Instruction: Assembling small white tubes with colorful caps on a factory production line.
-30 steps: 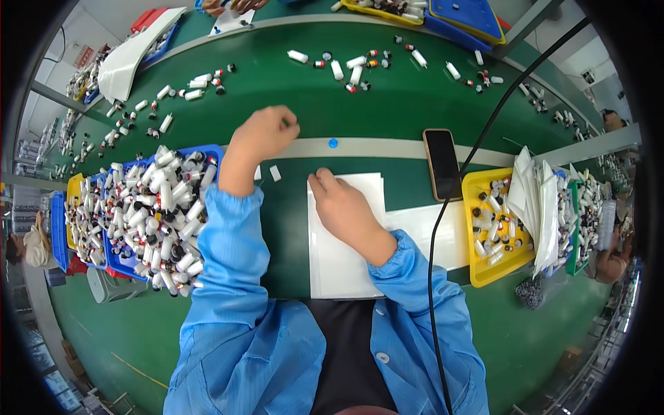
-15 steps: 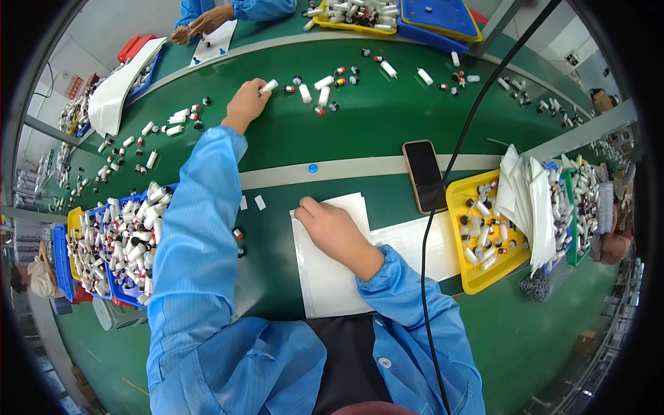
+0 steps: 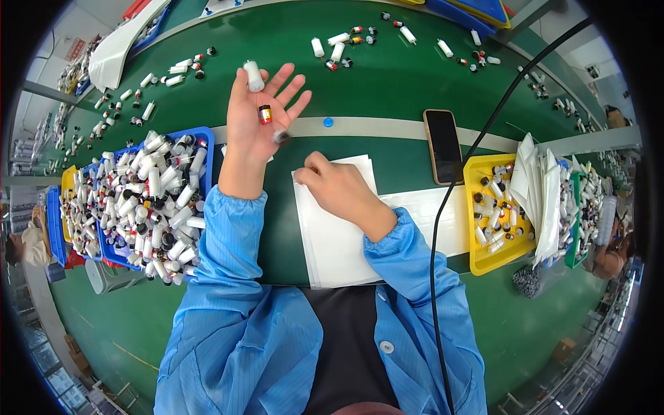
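My left hand (image 3: 247,142) is turned palm up above the bench's pale strip, its fingers spread. A white plastic cylinder (image 3: 253,77) sits between its thumb and index finger. On the palm lies a small red, yellow and black cylindrical piece (image 3: 265,115). A blurred dark cap-like piece (image 3: 281,137) is at the palm's lower edge; I cannot tell whether it touches the skin. My right hand (image 3: 339,192) rests with curled fingers on white sheets (image 3: 332,256). Whatever its fingers may hold is hidden.
A blue bin (image 3: 209,149) heaped with white cylinders stands at left. At right are a yellow tray (image 3: 481,264) of similar parts, a phone (image 3: 443,142) and a hanging black cable (image 3: 434,290). Loose parts (image 3: 337,52) lie across the green bench; a blue cap (image 3: 328,122) sits nearer.
My left hand has come back from the far bench toward me and turned palm up, carrying the white cylinder and small pieces. My right hand stays on the sheets. The view has shifted.
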